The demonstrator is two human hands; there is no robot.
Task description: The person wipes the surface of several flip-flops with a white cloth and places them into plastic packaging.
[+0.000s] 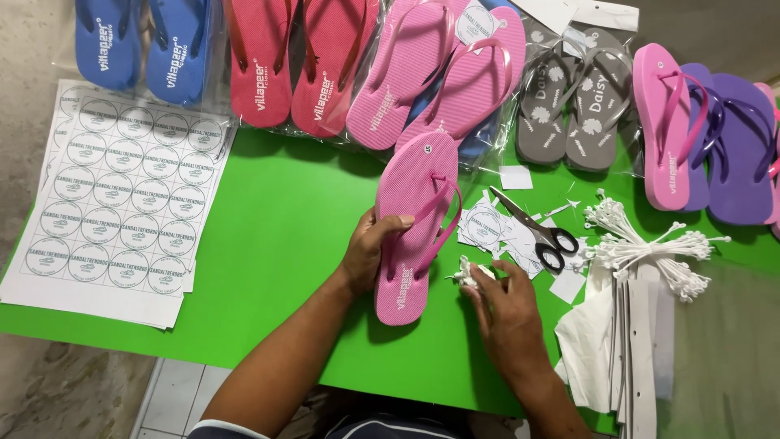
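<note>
Left hand (pixel 367 248) fingers grasping pink flip-flop (pixel 414 223) on green counter (pixel 276 236). Right hand (pixel 505 307) fingers pinch white tag pins (pixel 469 275); scissors (pixel 538 231) and paper scraps (pixel 496 228) just beyond. Sticker sheets (pixel 122 195) far left.

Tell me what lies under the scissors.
The scissors lie on cut round paper labels and white offcuts, over the green table. Whatever sits directly beneath the blades and handles is covered.

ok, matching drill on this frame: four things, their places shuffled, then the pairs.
1. pink flip-flop
2. scissors
3. sheets of round labels
4. blue flip-flops

A. far-left edge of the green table
B. back-left corner
C. in the left hand
D. on paper scraps beyond the right hand

Pairs: 1-C, 2-D, 3-A, 4-B
</note>
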